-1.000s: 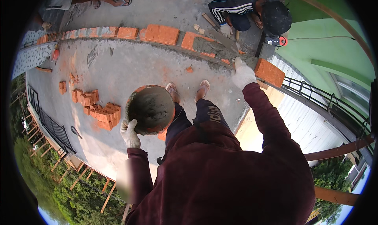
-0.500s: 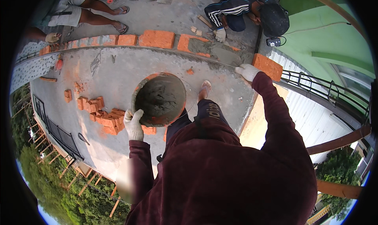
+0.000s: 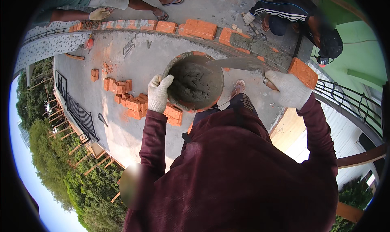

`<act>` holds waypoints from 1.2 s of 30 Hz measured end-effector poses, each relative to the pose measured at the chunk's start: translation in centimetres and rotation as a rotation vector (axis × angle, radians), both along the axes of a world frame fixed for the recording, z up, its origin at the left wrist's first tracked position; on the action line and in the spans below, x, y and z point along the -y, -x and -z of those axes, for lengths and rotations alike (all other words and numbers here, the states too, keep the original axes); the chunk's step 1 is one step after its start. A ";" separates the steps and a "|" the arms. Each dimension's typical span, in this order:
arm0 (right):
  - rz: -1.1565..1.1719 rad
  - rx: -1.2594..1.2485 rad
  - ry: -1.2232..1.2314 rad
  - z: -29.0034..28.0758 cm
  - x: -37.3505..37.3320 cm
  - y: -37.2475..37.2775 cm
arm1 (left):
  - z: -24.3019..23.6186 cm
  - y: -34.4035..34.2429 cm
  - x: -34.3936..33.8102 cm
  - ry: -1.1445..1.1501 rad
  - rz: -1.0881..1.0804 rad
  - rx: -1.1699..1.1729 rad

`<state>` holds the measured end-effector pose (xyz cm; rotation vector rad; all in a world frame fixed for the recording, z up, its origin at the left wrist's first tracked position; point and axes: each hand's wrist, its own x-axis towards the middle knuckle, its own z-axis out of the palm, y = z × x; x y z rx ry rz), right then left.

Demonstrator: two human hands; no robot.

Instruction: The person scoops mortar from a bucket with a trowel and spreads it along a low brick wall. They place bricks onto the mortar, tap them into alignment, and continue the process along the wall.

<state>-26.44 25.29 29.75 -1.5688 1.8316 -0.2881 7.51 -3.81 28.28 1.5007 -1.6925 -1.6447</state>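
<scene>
My left hand [image 3: 158, 94], in a white knitted glove, grips the left rim of a round bucket [image 3: 185, 107] with its thumb over the edge. Grey wet mortar [image 3: 193, 81] lines the inside. In my gloved right hand [image 3: 290, 90] is a trowel [image 3: 239, 63] with a wooden handle; its long blade points left, the tip over the bucket's right rim. Just beyond that hand an orange brick [image 3: 305, 74] sits at the right end of a low brick course [image 3: 201, 29]. A bed of mortar [image 3: 260, 48] lies between this brick and the others, with a string stretched along it.
Loose bricks [image 3: 134, 106] lie piled left of the bucket. Beyond the course, a person crouches at the right, a gloved hand [image 3: 248, 18] by a tool; another stands upper left, a gloved hand [image 3: 100, 14] near the bricks. Black railings [image 3: 77, 112] edge the floor left and right [image 3: 343, 93].
My right hand has come back from beside the end brick, and the trowel now shows, its blade at the bucket. My left hand stays on the rim. The whole view has shifted.
</scene>
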 end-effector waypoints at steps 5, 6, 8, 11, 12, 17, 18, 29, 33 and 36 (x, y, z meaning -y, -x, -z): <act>-0.003 -0.382 0.454 3.9 10.3 -10.7 | -3.2 2.0 1.9 -0.010 0.174 -0.120; -0.040 -0.405 0.463 3.4 11.2 -12.2 | -2.8 2.1 2.8 0.021 0.215 -0.151; -0.064 -0.374 0.403 2.5 10.6 -15.2 | -3.0 1.9 4.6 0.093 0.287 -0.199; -0.019 -0.159 0.316 -0.4 10.1 -13.4 | -4.8 2.6 5.3 0.151 0.314 -0.203; 0.002 -0.079 0.166 -2.3 9.9 -12.9 | -4.5 2.4 5.5 0.176 0.329 -0.207; 0.427 0.531 -0.411 -5.2 7.3 -11.4 | -7.0 3.5 4.9 0.313 0.464 -0.168; 0.437 0.578 -0.405 -3.4 6.6 -11.3 | -7.3 4.3 4.8 0.316 0.481 -0.211; 0.356 1.221 -0.189 -3.6 10.1 -14.6 | -13.8 4.2 5.4 0.326 0.339 -0.490; 0.232 1.077 -0.040 -2.9 11.2 -16.0 | -14.1 3.6 4.2 0.320 0.199 -0.538; 0.327 1.113 -0.226 -6.5 11.8 -16.2 | -11.4 2.4 3.7 0.221 0.075 -0.602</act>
